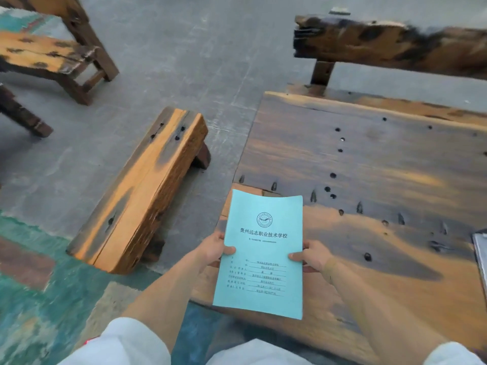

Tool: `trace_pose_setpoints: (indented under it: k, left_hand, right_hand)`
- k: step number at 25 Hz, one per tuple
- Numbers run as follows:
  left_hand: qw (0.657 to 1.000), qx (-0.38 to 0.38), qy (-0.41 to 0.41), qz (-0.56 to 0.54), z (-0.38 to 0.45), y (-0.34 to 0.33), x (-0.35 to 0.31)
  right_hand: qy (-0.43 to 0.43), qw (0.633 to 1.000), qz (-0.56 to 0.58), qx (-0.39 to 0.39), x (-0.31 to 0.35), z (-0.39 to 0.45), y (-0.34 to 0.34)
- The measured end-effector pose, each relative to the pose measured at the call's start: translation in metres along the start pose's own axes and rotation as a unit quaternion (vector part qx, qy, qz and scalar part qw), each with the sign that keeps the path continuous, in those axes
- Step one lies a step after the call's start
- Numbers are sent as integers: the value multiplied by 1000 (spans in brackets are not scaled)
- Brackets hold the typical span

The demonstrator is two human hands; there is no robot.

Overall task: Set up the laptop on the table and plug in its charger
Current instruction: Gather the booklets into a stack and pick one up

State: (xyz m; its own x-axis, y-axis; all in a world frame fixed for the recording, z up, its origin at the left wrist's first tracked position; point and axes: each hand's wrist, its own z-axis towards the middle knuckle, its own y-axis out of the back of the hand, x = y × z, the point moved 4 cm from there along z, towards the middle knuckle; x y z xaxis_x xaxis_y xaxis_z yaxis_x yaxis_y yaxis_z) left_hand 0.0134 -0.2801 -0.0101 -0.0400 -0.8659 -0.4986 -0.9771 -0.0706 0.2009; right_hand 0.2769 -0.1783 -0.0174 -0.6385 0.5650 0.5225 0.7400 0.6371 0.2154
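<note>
A thin light-blue booklet (261, 259) with printed black text is held in both hands over the near left corner of the dark wooden table (374, 180). My left hand (214, 250) grips its left edge, thumb on the cover. My right hand (312, 255) grips its right edge the same way. At the far right edge of the view a grey, flat object (481, 256) lies on the table, mostly cut off; I cannot tell what it is. No charger is in view.
A low wooden bench (142, 191) stands on the grey floor left of the table. Another wooden bench (390, 46) runs along the table's far side. A wooden chair (52, 54) stands at the top left. A teal patterned rug (39, 299) lies at the bottom left.
</note>
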Motion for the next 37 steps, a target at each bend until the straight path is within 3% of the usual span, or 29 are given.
trace_pose_setpoints:
  k: [11, 17, 26, 31, 33, 37]
  left_hand:
    - [997, 21, 8, 69, 44, 23, 11]
    - [985, 10, -12, 172, 62, 28, 12]
    - [933, -60, -36, 354, 68, 31, 9]
    - [864, -83, -64, 492, 59, 25, 2]
    - [843, -69, -80, 527, 57, 25, 0]
    - [852, 21, -64, 519, 61, 31, 4]
  right_hand:
    - [-34, 996, 17, -84, -18, 20, -57]
    - [-53, 993, -27, -102, -15, 33, -62]
    - [-82, 966, -163, -181, -20, 28, -63]
    - [-82, 954, -245, -155, -20, 15, -71]
    - [-76, 962, -227, -135, -24, 12, -72]
    - [-64, 992, -48, -96, -33, 9, -77]
